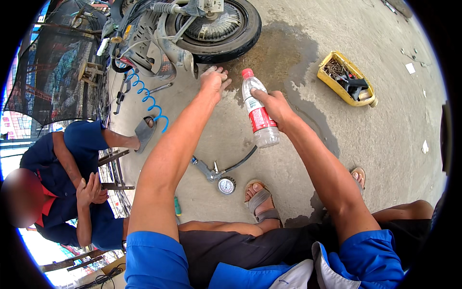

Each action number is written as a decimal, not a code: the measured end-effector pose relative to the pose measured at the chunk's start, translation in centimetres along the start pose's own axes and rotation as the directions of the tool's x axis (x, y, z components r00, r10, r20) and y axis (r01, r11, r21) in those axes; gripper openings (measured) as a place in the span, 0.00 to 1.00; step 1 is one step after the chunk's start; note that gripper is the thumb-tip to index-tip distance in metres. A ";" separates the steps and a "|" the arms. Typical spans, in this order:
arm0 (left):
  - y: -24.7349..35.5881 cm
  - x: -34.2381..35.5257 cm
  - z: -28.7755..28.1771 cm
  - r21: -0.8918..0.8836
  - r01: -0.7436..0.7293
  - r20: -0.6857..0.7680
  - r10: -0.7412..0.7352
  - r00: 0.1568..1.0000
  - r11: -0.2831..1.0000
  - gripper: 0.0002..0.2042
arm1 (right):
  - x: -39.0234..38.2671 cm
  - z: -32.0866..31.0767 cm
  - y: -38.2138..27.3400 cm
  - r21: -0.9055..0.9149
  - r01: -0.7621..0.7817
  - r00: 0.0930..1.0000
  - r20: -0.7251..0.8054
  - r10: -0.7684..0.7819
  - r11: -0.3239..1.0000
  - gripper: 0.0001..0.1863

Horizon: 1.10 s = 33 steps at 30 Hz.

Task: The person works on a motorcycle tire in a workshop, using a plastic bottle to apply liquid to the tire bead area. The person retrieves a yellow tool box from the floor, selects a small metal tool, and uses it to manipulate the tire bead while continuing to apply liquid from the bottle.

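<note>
My right hand [275,107] is wrapped round a clear plastic bottle [261,119] with a red cap and a red label. The bottle is tilted, cap end away from me, with the cap on. How much liquid is inside, I cannot tell. My left hand [214,82] reaches forward beside the scooter wheel [228,54], its fingers apart and nothing seen in them. Those fingertips are close to the black tyre's near edge; whether they touch it I cannot make out. Wet concrete spreads right of the wheel.
A tyre inflator with a round gauge [226,185] lies on the ground before my sandalled foot [263,201]. At right sits a yellow tray [368,100] of screws and tools. A coiled blue hose [148,96] lies left. A seated person [62,178] is at far left.
</note>
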<state>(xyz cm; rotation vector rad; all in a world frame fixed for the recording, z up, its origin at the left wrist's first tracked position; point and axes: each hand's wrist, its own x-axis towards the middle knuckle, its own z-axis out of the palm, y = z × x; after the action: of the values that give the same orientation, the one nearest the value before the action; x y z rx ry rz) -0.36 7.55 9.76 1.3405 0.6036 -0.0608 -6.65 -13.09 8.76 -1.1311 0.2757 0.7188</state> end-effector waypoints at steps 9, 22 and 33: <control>0.2 -0.1 0.1 -0.009 -0.023 -0.031 0.023 0.999 1.000 0.39 | -0.3 -0.3 -0.3 0.002 -0.009 1.000 0.029 0.009 1.000 0.26; 0.1 0.1 0.0 -0.012 -0.060 -0.054 0.059 0.997 0.998 0.38 | -0.8 -0.3 -0.7 -0.012 -0.020 0.999 0.027 0.020 1.000 0.26; 0.1 0.8 -0.6 -0.019 -0.087 -0.024 0.087 0.996 0.996 0.39 | -0.7 -0.5 -0.6 -0.019 -0.014 0.999 0.048 0.015 1.000 0.26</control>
<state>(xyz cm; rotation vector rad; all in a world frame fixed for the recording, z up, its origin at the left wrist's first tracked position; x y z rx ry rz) 0.13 8.41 9.40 1.3477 0.5637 0.0319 -6.71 -13.92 9.39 -1.1287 0.2374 0.7615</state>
